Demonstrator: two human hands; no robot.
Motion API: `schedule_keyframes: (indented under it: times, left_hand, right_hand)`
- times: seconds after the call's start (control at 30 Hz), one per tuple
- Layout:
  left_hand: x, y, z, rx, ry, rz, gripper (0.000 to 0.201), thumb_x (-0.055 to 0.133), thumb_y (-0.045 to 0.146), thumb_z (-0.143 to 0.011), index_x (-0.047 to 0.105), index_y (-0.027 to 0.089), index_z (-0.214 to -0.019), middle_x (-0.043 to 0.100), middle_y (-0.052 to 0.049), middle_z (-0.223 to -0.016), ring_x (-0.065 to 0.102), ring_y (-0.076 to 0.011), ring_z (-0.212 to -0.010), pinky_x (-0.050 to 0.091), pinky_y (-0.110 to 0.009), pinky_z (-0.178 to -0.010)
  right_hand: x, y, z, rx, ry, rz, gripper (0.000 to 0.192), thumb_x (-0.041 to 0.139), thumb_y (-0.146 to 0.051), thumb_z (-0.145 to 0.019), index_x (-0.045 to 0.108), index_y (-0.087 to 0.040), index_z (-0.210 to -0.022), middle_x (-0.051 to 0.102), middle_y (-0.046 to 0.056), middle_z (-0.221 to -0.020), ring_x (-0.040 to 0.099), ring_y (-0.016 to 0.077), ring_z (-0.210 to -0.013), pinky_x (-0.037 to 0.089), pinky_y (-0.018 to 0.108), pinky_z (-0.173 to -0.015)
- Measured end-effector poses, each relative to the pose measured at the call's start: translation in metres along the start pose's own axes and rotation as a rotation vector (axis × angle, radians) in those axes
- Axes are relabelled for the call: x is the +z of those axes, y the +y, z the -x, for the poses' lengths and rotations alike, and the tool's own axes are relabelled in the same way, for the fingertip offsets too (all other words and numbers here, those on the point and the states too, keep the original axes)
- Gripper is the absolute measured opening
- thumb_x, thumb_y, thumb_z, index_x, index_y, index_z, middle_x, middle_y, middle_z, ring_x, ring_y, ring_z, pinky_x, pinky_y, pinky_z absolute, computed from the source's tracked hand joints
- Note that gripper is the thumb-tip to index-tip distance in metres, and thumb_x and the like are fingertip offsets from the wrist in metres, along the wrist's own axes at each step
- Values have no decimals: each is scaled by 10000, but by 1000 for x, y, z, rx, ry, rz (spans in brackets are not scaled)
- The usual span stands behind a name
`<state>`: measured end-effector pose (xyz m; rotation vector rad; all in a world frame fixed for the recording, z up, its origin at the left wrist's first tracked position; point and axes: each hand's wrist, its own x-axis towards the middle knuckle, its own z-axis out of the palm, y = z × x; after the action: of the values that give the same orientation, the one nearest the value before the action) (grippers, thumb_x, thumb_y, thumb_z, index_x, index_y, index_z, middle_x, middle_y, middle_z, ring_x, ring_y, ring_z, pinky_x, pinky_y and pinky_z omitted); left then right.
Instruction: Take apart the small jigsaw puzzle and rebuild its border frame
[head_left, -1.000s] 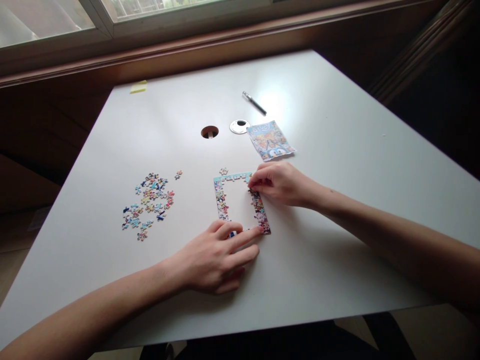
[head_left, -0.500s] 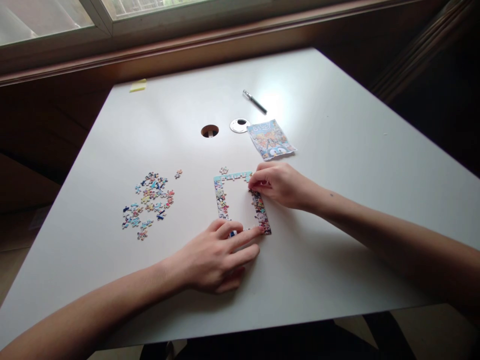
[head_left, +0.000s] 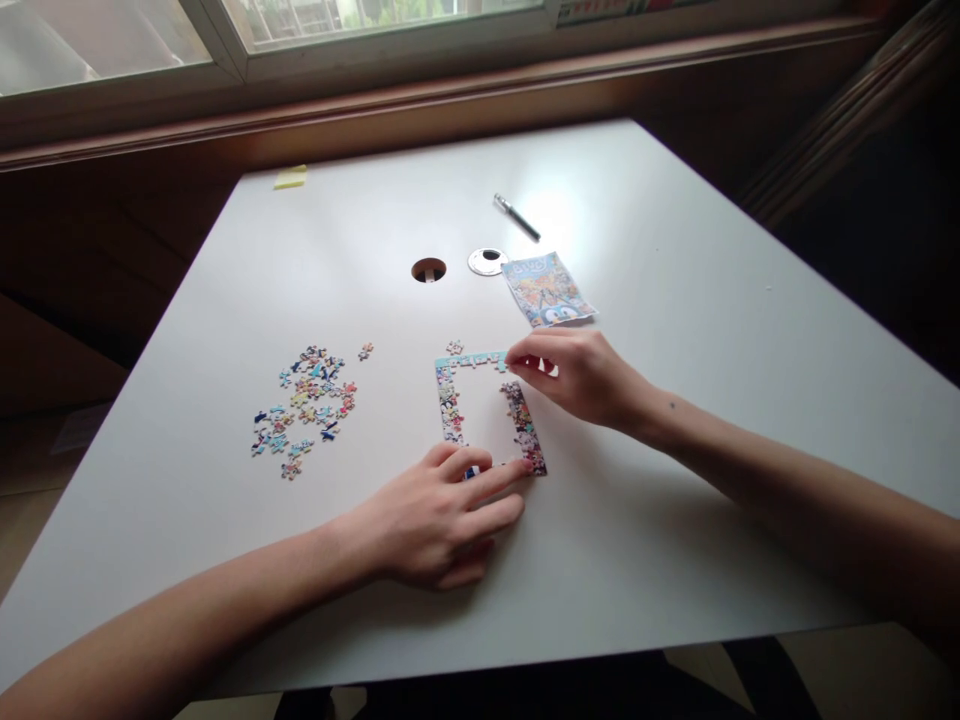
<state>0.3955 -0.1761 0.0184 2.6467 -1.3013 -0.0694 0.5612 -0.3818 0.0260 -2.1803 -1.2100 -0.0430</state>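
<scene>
A jigsaw puzzle border [head_left: 449, 405] forms a rectangle around bare tabletop, its top strip pale blue and its sides many-coloured. My left hand [head_left: 442, 515] lies across the bottom edge with fingers spread, one fingertip pressing the lower right corner. Part of the bottom row is hidden under it. At the upper right corner my right hand [head_left: 581, 375] pinches a puzzle piece [head_left: 502, 366], mostly covered by the fingertips. A gap shows between that corner and the right column. One loose piece [head_left: 454, 347] rests just above the top strip.
Several loose puzzle pieces [head_left: 307, 400] are spread on the left of the white table [head_left: 360, 580]. Behind the border lie a picture sheet [head_left: 551, 290], a round metal cover [head_left: 487, 262], a cable hole [head_left: 428, 270] and a pen [head_left: 517, 217]. A yellow sticky note [head_left: 290, 177] is far left.
My right hand has shifted from the right column up to the upper right corner, and a gap now shows below it. My left hand holds its place. The view has tilted slightly.
</scene>
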Motion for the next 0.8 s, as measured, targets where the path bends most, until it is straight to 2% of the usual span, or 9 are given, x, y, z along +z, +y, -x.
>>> schedule_keyframes:
  times: [0.07,0.17,0.27,0.4,0.53,0.67,0.8]
  left_hand:
    - [-1,0,0,6,5,-3,437,561,365,-873,547,172,-1265,330,-62,-1603,429,-300,-1182,382,-429,-952]
    - [-2,1,0,11,19,-10,455,587,366,-855,544,172,-1264,336,-69,-1598,436,-300,-1179,391,-428,-949]
    - [-1,1,0,9,28,-17,426,583,356,-859,554,176,-1243,345,-66,-1593,443,-292,-1173,394,-421,-948]
    - [0,1,1,10,36,-16,411,570,364,-866,559,176,-1231,341,-55,-1597,444,-287,-1177,393,-416,-960]
    - [1,0,2,7,31,-11,408,535,363,-882,552,174,-1243,311,-51,-1614,437,-291,-1195,380,-419,-981]
    - [1,0,1,5,31,3,418,559,353,-867,552,167,-1242,326,-57,-1606,437,-291,-1193,384,-425,-980]
    - [-1,1,1,6,33,-7,421,581,350,-862,551,172,-1242,354,-61,-1589,444,-290,-1183,396,-420,-954]
  right_hand:
    - [1,0,-12,9,1,8,184,556,-235,-931,731,-178,-920,686,49,-837,601,158,-745,456,293,-731]
    - [10,-2,-36,37,-105,69,174,598,-280,-914,749,-196,-930,688,67,-945,613,188,-829,460,327,-781]
    - [23,-5,-61,138,-129,114,213,654,-343,-891,751,-178,-984,654,100,-1045,610,209,-871,471,352,-798]
    - [36,-4,-83,232,-148,131,161,728,-311,-822,758,-175,-902,628,108,-1055,603,209,-877,485,364,-819]
    - [38,0,-94,236,-178,108,123,719,-261,-803,755,-157,-859,662,99,-969,609,184,-816,503,334,-764]
    - [36,3,-99,221,-186,115,170,714,-268,-801,746,-143,-912,689,116,-967,610,207,-836,501,365,-777]
    - [35,4,-101,216,-206,105,141,718,-254,-786,746,-135,-858,697,131,-943,614,217,-822,493,377,-765]
